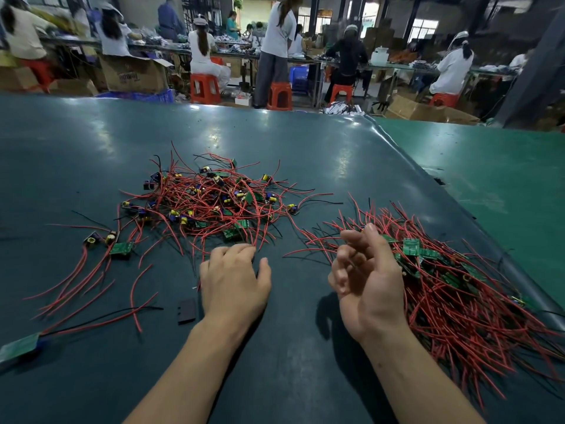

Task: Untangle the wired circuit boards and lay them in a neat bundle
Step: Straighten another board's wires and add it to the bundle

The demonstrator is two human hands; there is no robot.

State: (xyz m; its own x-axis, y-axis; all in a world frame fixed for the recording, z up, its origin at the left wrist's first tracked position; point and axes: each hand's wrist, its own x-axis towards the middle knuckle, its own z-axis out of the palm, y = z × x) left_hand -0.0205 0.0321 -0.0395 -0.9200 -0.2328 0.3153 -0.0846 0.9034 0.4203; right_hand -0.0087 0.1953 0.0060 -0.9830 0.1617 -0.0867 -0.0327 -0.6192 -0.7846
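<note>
Two bare hands over a dark teal rubber-matted workbench in a busy workshop.

Left hand rests flat, released, near the tangled pile of red-wired green circuit boards; right hand hangs loosely curled, empty, beside the bundle of red-wired boards at right.

Dark green mat; small black block; red stools.

tangled pile left, bundle right, on table.

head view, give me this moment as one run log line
left hand: flat beside tangled pile, holds nothing | right hand: raised, fingers loosely curled, holds nothing | sorted bundle: right side of table
</note>
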